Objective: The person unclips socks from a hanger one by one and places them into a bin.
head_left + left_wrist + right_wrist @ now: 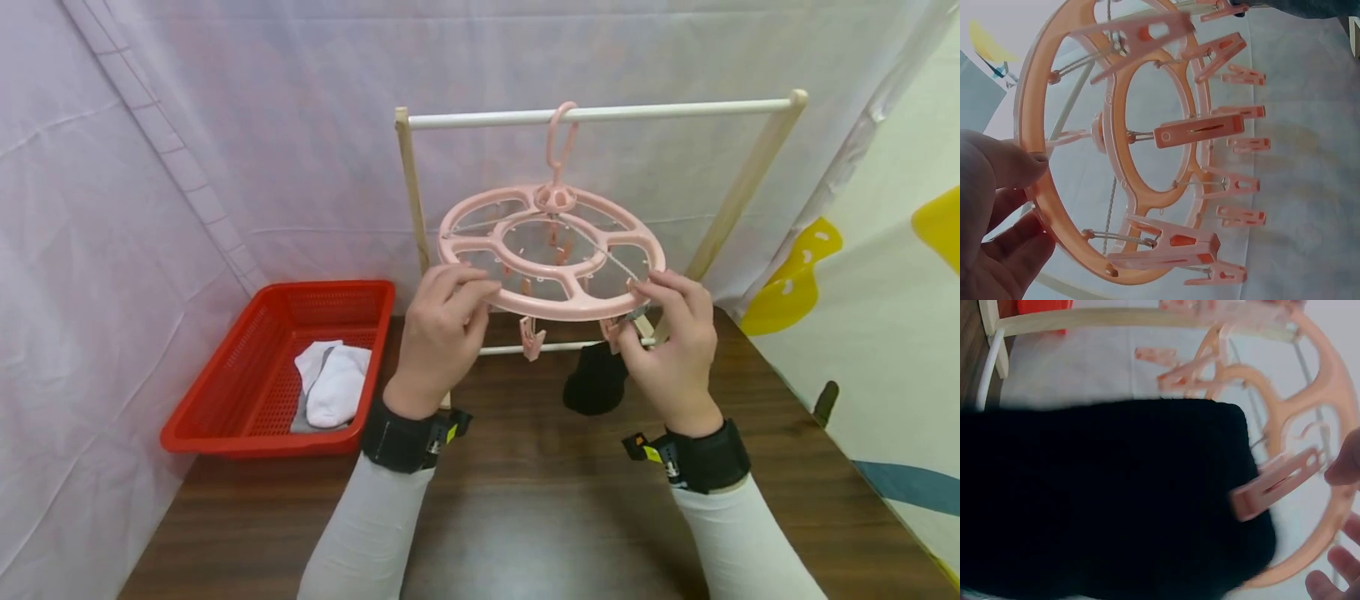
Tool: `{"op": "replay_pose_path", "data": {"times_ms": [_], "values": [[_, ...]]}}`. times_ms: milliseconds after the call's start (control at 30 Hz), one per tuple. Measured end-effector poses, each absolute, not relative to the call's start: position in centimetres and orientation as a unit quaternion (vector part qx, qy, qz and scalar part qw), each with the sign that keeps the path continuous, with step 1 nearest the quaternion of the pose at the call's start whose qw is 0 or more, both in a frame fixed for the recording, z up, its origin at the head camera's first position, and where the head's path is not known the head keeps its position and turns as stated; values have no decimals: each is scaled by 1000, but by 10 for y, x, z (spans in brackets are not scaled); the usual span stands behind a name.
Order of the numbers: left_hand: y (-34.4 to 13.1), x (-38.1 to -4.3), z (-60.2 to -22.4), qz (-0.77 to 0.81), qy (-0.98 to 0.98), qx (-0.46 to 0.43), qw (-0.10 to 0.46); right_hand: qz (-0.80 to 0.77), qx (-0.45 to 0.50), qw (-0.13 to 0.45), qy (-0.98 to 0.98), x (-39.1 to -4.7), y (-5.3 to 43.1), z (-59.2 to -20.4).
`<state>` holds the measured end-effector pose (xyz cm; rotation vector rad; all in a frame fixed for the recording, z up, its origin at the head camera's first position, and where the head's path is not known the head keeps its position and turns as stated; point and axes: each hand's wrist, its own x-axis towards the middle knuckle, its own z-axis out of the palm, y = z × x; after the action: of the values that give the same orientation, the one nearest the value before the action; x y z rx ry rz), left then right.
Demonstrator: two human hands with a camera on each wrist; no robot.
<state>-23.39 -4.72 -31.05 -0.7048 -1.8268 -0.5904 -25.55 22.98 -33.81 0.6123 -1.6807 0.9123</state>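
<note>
A pink round clip hanger [577, 310] hangs by its hook from a white rail and tilts toward me. At its left rim my left hand [446, 329] pinches the ring, thumb and fingers on opposite sides in the left wrist view. My right hand [675, 342] holds the rim on the right, its thumb beside a pink clothespin [1275, 484]. That clothespin grips the edge of a black sock [1104, 500], which hangs under the ring. Several more clothespins [1200, 130] dangle from the hanger with nothing in them.
A red plastic basket [217, 367] stands on the left of the brown wooden table [540, 517], with white and grey socks [337, 387] inside. The rack's white rail [675, 110] runs between wooden posts. White cloth [300, 167] hangs behind.
</note>
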Motion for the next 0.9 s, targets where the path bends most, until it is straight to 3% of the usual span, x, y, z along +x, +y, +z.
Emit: {"op": "replay_pose_path", "data": {"times_ms": [267,900], "values": [[-52,-237,-312,-275,-748,-295,527,385,204,551,-711,-265,235,-341],[-44,-236,-316,-296,-748,-298,514,401,216,579,-676,-259,233,-335]]}}
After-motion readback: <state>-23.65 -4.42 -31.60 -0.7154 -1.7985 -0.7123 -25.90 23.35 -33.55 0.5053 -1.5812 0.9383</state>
